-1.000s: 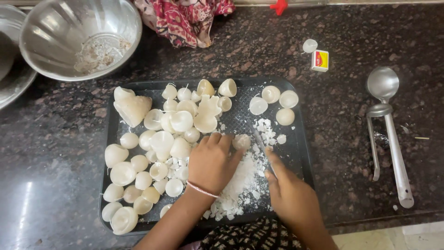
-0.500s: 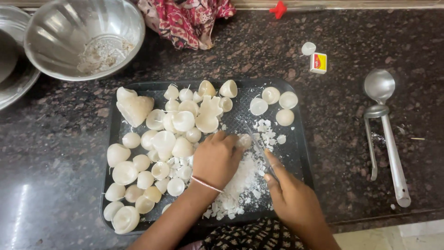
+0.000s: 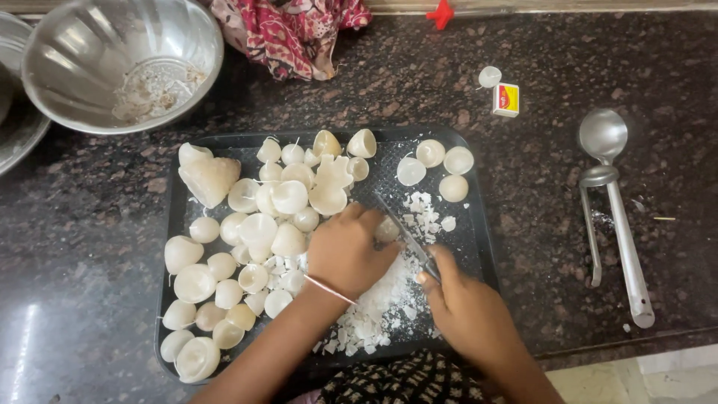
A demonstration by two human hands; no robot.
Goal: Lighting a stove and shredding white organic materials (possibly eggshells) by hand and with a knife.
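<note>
A pale onion piece (image 3: 387, 229) sits under the left hand's (image 3: 348, 251) curled fingertips, on the black tray (image 3: 479, 239). The right hand (image 3: 464, 303), fist closed, grips a knife (image 3: 404, 232) angled against it. Chopped bits (image 3: 381, 303) lie between both hands; peeled halves (image 3: 262, 217) beyond the left.

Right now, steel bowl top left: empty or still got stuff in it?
Nearly empty. The steel bowl sits upright on the counter, and only a thin scatter of pale scraps lies on its bottom; the rest of the inside is bare metal.
</note>
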